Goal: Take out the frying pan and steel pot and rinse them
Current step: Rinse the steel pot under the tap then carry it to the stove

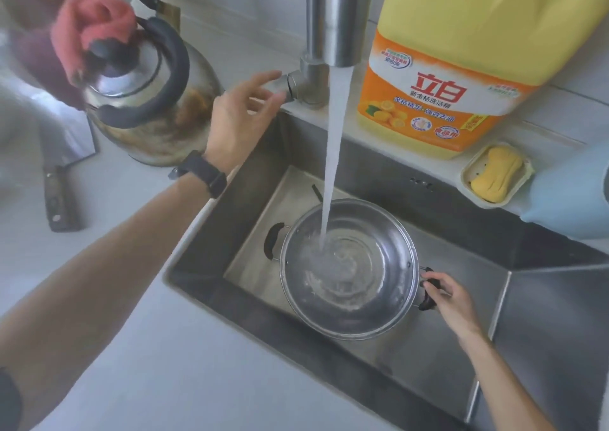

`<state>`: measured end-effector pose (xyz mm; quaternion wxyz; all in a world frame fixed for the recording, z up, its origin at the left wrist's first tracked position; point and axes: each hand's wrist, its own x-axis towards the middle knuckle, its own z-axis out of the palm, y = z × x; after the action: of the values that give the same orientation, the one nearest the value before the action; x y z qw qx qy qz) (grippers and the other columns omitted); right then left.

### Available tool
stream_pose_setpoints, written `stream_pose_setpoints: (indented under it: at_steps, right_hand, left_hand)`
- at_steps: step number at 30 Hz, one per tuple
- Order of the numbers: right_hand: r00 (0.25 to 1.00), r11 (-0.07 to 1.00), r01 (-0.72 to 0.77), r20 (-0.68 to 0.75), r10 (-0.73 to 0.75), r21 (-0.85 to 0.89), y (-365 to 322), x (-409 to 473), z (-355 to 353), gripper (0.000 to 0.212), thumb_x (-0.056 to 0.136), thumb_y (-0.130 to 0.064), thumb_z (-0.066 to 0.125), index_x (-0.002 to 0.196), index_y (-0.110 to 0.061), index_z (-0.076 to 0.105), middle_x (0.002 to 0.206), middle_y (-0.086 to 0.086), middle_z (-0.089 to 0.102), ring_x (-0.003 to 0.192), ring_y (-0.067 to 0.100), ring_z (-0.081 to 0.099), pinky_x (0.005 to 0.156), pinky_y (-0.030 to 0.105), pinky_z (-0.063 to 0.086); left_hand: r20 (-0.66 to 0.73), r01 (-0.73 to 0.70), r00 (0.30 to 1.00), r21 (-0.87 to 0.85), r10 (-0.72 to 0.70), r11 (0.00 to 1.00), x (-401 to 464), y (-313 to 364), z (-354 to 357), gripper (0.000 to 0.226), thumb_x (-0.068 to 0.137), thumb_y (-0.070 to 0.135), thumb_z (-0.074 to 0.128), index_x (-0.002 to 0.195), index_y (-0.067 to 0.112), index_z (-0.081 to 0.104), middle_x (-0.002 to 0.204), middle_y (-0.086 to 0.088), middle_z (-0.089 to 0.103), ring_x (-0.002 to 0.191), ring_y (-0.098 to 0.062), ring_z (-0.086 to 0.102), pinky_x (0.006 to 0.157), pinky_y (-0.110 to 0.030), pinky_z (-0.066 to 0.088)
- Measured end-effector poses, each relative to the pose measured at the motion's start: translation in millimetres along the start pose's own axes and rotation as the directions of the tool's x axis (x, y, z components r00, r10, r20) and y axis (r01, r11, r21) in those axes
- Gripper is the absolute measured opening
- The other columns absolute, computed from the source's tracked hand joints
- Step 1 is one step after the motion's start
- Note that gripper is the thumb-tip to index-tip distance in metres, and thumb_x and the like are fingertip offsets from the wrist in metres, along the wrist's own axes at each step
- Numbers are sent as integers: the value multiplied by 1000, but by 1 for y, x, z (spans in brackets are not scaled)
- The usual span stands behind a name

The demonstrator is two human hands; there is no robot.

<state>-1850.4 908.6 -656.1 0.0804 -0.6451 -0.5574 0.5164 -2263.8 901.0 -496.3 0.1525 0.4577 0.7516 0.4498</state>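
Steel pot [349,269] on the sink [461,348] floor under the running tap [329,18], filling. Rigid, wet and slick, likely growing heavier with water; best held by its two black side handles. Right hand [451,298] pinches the right handle; left hand [240,114], fingers spread, touches the tap lever.
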Motion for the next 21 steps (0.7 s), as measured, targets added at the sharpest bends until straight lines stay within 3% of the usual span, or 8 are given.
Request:
stream_pose_setpoints:
  at_steps: [4,7,9,13,15,18,20,21]
  right_hand:
    - [1000,1000,0,14,0,2,0,1,0,25,89,-11,60,85,-34,67,87,1,71,57,10,68,81,33,48]
    - [1000,1000,5,19,-6,27,-1,2,0,23,90,-7,58,87,-28,66,86,2,70,52,7,66,73,25,51]
    - [1000,999,12,13,-13,45,1,5,0,26,89,-5,58,84,-29,66,87,0,68,54,7,66,68,17,50]
    - [999,998,44,0,-44,35,11,10,1,33,87,-6,60,79,-37,69,80,-20,71,76,15,64,81,31,47]
    - [999,998,49,-3,-49,32,12,10,2,35,88,-6,60,75,-37,69,78,-27,69,75,2,63,80,27,45]
    - [999,998,53,6,-54,27,12,10,3,37,88,-6,60,75,-39,68,78,-29,69,74,0,62,80,26,45]
    - [998,998,56,19,-56,6,12,15,1,37,88,-7,60,76,-42,68,79,-28,69,79,12,63,83,30,45]
    - [998,999,52,21,-52,-1,13,17,0,35,88,-8,60,77,-41,68,79,-26,69,81,17,63,85,32,46]
  left_hand:
    - [-40,16,999,123,-11,992,11,-14,8,24,90,30,58,101,15,73,87,5,68,68,-5,60,76,-30,56]
    - [-30,58,998,56,-57,997,8,-28,10,27,91,30,56,108,14,71,86,1,69,61,1,57,67,-15,52]
    - [-38,26,999,30,-25,999,5,-31,13,26,91,29,56,101,12,73,79,-1,69,61,2,56,65,-14,51]
    - [-84,-24,996,56,28,998,11,-18,30,25,90,30,59,93,10,75,71,21,58,61,20,52,67,-5,43]
    - [-64,-41,997,59,45,997,5,-15,34,27,91,31,58,106,14,72,77,16,62,68,20,53,70,-4,42]
    - [23,21,1000,25,-21,999,-42,-39,33,35,88,33,61,122,35,54,89,14,64,77,7,58,77,-14,47]
    - [195,79,973,234,-126,969,-77,-67,34,27,86,36,63,112,32,59,90,14,64,80,-8,62,78,-25,49]
    - [338,83,918,348,-208,934,-91,-80,35,25,85,37,64,108,27,61,92,12,64,80,-13,60,76,-27,47]
